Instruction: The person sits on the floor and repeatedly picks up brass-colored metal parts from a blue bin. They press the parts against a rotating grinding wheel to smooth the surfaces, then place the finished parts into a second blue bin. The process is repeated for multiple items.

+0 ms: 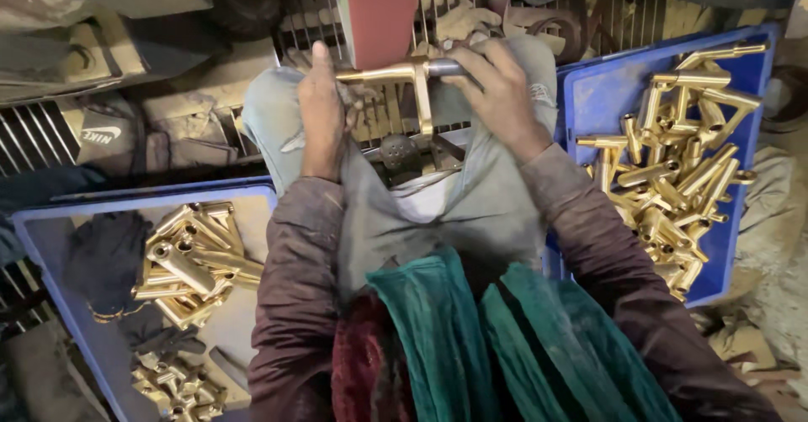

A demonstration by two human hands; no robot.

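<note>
While both hands grip it from opposite ends, a brass tap part (412, 81) shaped like a T lies crosswise between them, its stem pointing down toward the lap. The left hand (322, 111) is closed around the left arm of the part, thumb raised along it. The right hand (501, 94) is closed over the right end, where the metal looks grey. Just above the hands, the top of the part meets a red sanding belt (379, 10) running upright. Below the hands, a grey cloth (471, 212) covers the knees. Beyond the right hand stands a blue crate (602, 94) full of brass pieces (673, 161). Down beside the left forearm, another blue crate (50, 228) holds more brass pieces (189, 262) and a dark rag (105, 258).
</note>
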